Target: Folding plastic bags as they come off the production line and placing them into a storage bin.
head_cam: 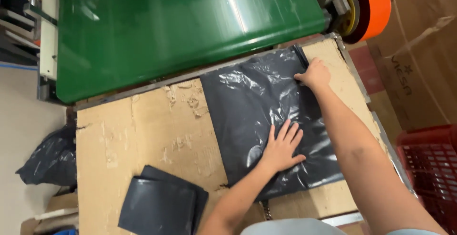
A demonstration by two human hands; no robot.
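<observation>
A dark grey plastic mailer bag (252,106) lies flat on a worn cardboard sheet (143,140) that covers the work surface. My left hand (282,147) presses down flat on the bag's near half, fingers spread. My right hand (313,74) rests on the bag's far right corner, fingers curled at its edge. A small stack of flat dark grey mailers (162,204) sits on the cardboard at the near left, away from both hands.
A green conveyor belt (181,20) runs beyond the cardboard. An orange tape roll (373,6) is mounted at the far right. A red plastic crate (428,168) and a brown carton (419,49) stand on the right. A crumpled dark bag (50,159) lies on the floor at left.
</observation>
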